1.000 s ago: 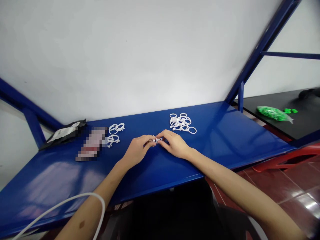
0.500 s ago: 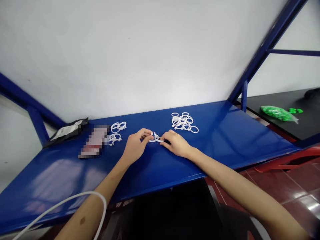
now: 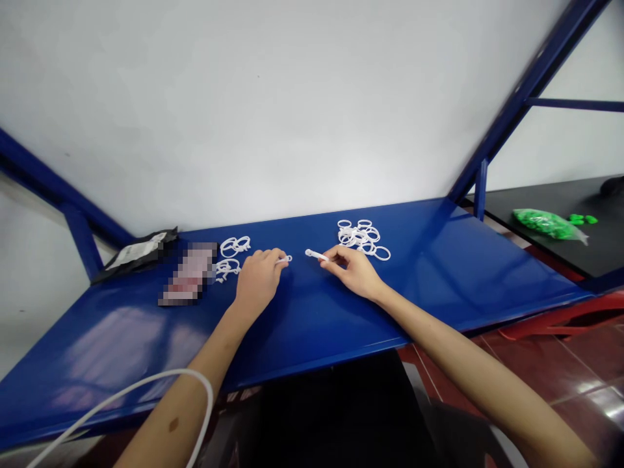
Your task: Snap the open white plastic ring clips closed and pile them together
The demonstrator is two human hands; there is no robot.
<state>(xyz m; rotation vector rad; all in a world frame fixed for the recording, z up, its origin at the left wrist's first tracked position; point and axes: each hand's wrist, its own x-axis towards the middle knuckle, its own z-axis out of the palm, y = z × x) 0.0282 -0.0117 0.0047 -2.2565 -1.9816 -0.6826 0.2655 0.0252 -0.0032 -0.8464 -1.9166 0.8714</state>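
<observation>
Over the middle of the blue table, my left hand [image 3: 260, 273] is closed on a white plastic ring [image 3: 289, 259]; just its small looped end shows past the fingertips. My right hand [image 3: 353, 270] pinches another white plastic ring [image 3: 316, 255], seen nearly edge-on, its small eyelet end pointing left. A short gap separates the two rings. Beyond my right hand lies a loose pile of similar white rings [image 3: 361, 235]. Left of my left hand are two small groups of white rings, one farther back [image 3: 234, 246] and one nearer [image 3: 227, 268].
A blurred-out flat item [image 3: 189, 273] and a black plastic package [image 3: 136, 257] lie at the table's left. A white cable [image 3: 146, 380] loops over my left forearm. On a black table at right sits a bag of green pieces [image 3: 548, 224]. Blue frame posts [image 3: 480, 188] flank the blue table [image 3: 312, 318].
My hands have moved apart. The rings that overlapped between them are now separate, one in each hand. The view has shifted slightly.
</observation>
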